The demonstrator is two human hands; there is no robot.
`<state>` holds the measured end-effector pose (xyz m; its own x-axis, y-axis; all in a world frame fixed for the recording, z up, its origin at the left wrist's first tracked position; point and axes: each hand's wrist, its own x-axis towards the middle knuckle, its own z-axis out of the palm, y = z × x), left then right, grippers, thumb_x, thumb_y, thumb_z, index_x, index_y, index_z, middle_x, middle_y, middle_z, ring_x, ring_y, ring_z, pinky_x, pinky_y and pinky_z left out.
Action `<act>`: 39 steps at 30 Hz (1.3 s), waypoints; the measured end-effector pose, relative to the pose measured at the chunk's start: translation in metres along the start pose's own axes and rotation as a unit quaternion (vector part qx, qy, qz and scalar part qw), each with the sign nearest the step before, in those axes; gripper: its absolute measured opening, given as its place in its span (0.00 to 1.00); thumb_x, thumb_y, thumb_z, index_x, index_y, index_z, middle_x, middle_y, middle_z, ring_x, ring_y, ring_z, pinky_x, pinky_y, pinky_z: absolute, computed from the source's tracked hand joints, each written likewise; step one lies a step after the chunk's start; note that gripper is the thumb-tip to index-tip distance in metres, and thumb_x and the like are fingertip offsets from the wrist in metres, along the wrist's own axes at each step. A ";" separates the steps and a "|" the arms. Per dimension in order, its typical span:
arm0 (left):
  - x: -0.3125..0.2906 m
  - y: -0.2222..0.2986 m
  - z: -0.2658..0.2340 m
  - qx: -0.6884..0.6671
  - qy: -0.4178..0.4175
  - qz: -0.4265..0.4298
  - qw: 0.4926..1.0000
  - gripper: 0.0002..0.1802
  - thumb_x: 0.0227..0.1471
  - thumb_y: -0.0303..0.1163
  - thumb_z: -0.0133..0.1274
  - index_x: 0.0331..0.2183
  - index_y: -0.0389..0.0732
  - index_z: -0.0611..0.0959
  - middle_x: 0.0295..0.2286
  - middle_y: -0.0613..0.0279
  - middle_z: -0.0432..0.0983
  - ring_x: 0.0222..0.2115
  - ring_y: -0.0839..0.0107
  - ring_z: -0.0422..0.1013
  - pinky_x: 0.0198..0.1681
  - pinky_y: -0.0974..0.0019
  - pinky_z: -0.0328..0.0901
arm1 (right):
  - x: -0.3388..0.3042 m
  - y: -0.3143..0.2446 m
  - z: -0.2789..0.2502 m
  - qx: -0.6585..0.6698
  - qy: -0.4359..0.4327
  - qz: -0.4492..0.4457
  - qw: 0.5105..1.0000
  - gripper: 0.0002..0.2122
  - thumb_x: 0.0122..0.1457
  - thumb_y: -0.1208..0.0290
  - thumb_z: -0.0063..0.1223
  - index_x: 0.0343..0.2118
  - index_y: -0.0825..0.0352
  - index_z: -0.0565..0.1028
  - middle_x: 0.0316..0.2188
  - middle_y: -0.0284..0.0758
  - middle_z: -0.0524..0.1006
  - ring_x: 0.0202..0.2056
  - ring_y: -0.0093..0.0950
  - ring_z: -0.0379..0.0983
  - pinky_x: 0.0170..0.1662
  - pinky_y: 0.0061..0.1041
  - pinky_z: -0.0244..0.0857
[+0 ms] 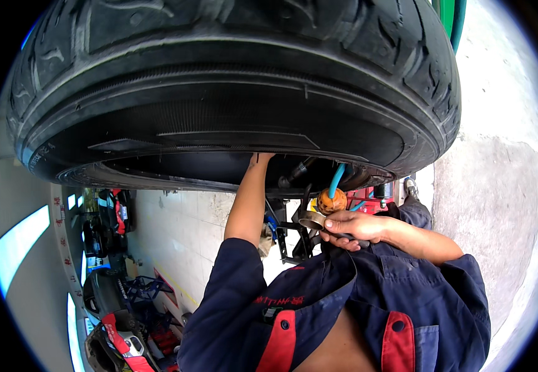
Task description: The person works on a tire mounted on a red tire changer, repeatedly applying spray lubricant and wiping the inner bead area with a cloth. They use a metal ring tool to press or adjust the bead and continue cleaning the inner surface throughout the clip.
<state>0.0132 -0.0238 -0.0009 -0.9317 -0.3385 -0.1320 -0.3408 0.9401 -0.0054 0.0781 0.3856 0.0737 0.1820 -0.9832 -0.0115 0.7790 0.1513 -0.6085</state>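
Note:
A large black tyre (238, 111) fills the upper part of the head view, its open inner side facing down toward me. My left hand (262, 158) reaches up into the tyre's opening; the rim hides its fingers, so I cannot tell what they touch. In front of my body, my right hand (349, 228) is closed on a brownish ring-shaped thing (311, 219), its thumb lying along the near side. A dark piece, perhaps a handle, shows under the same fingers. Just above this hand sits an orange round object (332, 201) with a blue hose (338, 177) rising from it into the tyre.
A black metal frame (293, 243) stands below the tyre, close to my right hand. Another person's shoe (411, 188) and dark trouser leg show beyond my right forearm. Dark and red equipment (126, 335) lies at the lower left. Pale concrete floor (492, 186) stretches along the right.

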 end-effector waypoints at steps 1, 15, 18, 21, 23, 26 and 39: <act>-0.003 0.001 0.004 0.013 0.000 0.008 1.000 0.15 0.48 0.22 0.56 0.41 0.31 0.80 0.37 0.51 0.78 0.36 0.65 0.77 0.37 0.64 0.74 | 0.000 0.002 -0.002 0.026 0.004 0.002 1.000 0.20 0.68 0.52 0.34 0.33 0.67 0.67 0.16 0.24 0.59 0.14 0.14 0.55 0.15 0.15 0.51; -0.095 0.043 -0.085 -0.716 -0.080 -0.042 0.692 0.19 0.56 0.26 0.52 0.49 0.29 0.74 0.43 0.51 0.75 0.44 0.60 0.74 0.52 0.61 0.69 | 0.015 -0.006 -0.001 -0.064 -0.027 0.047 0.996 0.20 0.68 0.52 0.32 0.35 0.67 0.67 0.16 0.24 0.60 0.15 0.14 0.56 0.17 0.15 0.52; -0.137 0.052 -0.102 -0.806 -0.050 0.005 0.590 0.21 0.56 0.26 0.51 0.50 0.27 0.72 0.45 0.51 0.74 0.47 0.57 0.72 0.54 0.59 0.67 | 0.027 -0.006 0.001 -0.047 -0.008 0.091 0.995 0.19 0.68 0.53 0.33 0.35 0.67 0.68 0.17 0.25 0.60 0.15 0.14 0.55 0.17 0.15 0.52; -0.186 0.048 -0.110 -0.849 0.011 0.062 0.525 0.24 0.56 0.26 0.51 0.53 0.27 0.69 0.47 0.48 0.73 0.48 0.54 0.71 0.54 0.60 0.67 | 0.038 -0.003 0.014 -0.050 -0.025 0.154 0.987 0.19 0.68 0.53 0.32 0.36 0.67 0.67 0.17 0.25 0.59 0.15 0.14 0.54 0.17 0.15 0.51; -0.211 0.047 -0.110 -0.877 0.057 0.091 0.469 0.28 0.54 0.26 0.53 0.54 0.27 0.67 0.47 0.46 0.72 0.48 0.54 0.71 0.51 0.62 0.69 | 0.042 0.003 0.016 -0.040 -0.013 0.195 0.980 0.18 0.69 0.54 0.32 0.37 0.67 0.67 0.17 0.25 0.58 0.15 0.14 0.54 0.18 0.15 0.51; -0.244 0.050 -0.113 -0.904 0.109 0.125 0.395 0.33 0.50 0.27 0.58 0.55 0.26 0.65 0.47 0.45 0.72 0.48 0.53 0.71 0.50 0.63 0.69 | 0.039 0.008 0.016 -0.034 0.000 0.251 0.967 0.17 0.69 0.55 0.32 0.38 0.66 0.66 0.18 0.26 0.57 0.16 0.15 0.53 0.19 0.15 0.51; -0.325 0.030 -0.119 -0.886 0.256 0.169 0.347 0.35 0.45 0.25 0.63 0.54 0.29 0.67 0.49 0.46 0.71 0.49 0.63 0.71 0.54 0.63 0.67 | 0.077 0.030 0.015 -0.034 0.032 0.332 0.942 0.22 0.64 0.44 0.36 0.37 0.63 0.67 0.16 0.27 0.60 0.14 0.17 0.54 0.18 0.17 0.51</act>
<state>0.2911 0.1101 0.1595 -0.7011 -0.6106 0.3683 0.6804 -0.4183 0.6017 0.1242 0.3159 0.0664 0.5775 -0.6780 -0.4548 0.4658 0.7311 -0.4986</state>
